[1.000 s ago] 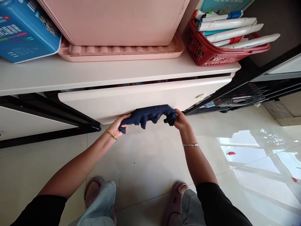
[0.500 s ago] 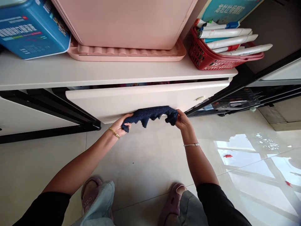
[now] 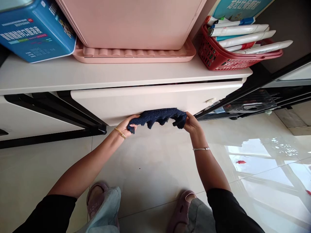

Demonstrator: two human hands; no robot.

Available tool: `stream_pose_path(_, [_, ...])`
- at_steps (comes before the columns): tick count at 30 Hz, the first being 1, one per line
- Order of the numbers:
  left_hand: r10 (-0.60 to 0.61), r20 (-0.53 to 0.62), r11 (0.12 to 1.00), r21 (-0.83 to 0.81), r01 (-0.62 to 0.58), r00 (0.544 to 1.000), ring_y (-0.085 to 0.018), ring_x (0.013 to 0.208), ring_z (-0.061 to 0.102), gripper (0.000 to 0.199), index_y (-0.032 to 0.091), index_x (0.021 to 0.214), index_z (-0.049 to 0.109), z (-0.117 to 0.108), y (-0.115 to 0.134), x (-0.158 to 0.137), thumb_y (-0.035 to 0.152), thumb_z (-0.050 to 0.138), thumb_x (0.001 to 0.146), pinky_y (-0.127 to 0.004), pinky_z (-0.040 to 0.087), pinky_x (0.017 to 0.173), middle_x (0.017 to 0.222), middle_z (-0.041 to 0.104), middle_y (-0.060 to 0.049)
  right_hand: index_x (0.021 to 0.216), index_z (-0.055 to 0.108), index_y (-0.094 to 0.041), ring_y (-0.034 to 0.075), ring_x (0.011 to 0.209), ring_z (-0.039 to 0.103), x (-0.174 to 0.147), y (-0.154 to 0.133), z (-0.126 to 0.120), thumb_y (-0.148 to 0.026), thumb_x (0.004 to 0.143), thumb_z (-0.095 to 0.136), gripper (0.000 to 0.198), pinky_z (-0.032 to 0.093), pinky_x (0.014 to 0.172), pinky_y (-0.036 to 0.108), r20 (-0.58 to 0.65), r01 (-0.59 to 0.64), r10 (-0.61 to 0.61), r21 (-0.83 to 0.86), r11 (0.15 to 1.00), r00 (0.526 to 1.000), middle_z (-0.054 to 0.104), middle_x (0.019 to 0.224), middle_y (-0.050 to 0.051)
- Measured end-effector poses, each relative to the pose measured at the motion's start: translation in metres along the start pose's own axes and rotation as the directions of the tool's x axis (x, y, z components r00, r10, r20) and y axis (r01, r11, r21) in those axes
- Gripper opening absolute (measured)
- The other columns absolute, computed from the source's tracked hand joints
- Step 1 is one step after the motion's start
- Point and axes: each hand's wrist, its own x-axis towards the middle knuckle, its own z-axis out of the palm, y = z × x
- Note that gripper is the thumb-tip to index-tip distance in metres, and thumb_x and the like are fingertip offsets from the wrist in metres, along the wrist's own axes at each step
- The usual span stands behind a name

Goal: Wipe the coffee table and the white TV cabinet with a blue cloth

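A dark blue, fuzzy cloth (image 3: 161, 115) is stretched between both hands along the lower edge of a white drawer front (image 3: 116, 100). My left hand (image 3: 128, 125) grips the cloth's left end, fingers curled round it. At the other end, my right hand (image 3: 190, 122) is closed on the bunched cloth, its fingertips partly hidden behind it. Ragged folds of cloth hang down between the hands. Only a thin dark gap shows between the drawer's top edge and the white cabinet top (image 3: 97, 76) above it.
On the cabinet top stand a blue box (image 3: 36, 35), a pink case on a pink tray (image 3: 133, 60), and a red basket (image 3: 225, 61) of white pens. Black frame parts (image 3: 60, 111) lie left of the drawer. Below is the tiled floor (image 3: 150, 168), with my feet in purple clogs.
The drawer has moved inward, narrowing the gap along its top, and its contents no longer show. Both hands still hold the cloth against its front. The view has shifted slightly.
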Motion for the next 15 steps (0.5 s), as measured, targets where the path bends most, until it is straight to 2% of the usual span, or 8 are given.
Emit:
stream_pose_path(8, [-0.07, -0.041, 0.998, -0.013, 0.069, 0.997, 0.001, 0.037, 0.039, 0.024, 0.012, 0.079, 0.065, 0.004, 0.008, 0.006, -0.011, 0.065, 0.074, -0.008, 0.026, 0.025, 0.073, 0.069, -0.002, 0.088, 0.069, -0.017, 0.014, 0.058, 0.071, 0.012, -0.005, -0.005, -0.007, 0.092, 0.052, 0.02, 0.065, 0.061, 0.025, 0.034, -0.032, 0.031, 0.022, 0.999, 0.999, 0.075, 0.065, 0.0])
stream_pose_path(12, [-0.035, -0.016, 0.999, -0.042, 0.035, 0.999, -0.001, 0.038, 0.041, 0.023, 0.013, 0.079, 0.063, 0.006, 0.004, 0.005, -0.01, 0.061, 0.075, -0.008, 0.026, 0.024, 0.07, 0.068, -0.002, 0.087, 0.068, -0.017, 0.015, 0.057, 0.071, 0.008, 0.0, 0.001, -0.01, 0.093, 0.055, 0.016, 0.066, 0.062, 0.027, 0.026, -0.018, 0.016, 0.057, 0.998, 1.0, 0.075, 0.065, 0.0])
stream_pose_path(15, [-0.012, 0.014, 0.999, -0.04, 0.013, 1.0, -0.001, 0.037, 0.041, 0.021, 0.013, 0.079, 0.062, 0.006, 0.0, 0.002, -0.008, 0.059, 0.08, -0.008, 0.028, 0.024, 0.068, 0.067, -0.002, 0.082, 0.065, -0.019, 0.014, 0.055, 0.069, 0.003, 0.002, 0.004, -0.009, 0.091, 0.06, 0.014, 0.063, 0.055, 0.023, 0.097, 0.041, -0.045, 0.05, 0.998, 0.994, 0.072, 0.061, -0.003])
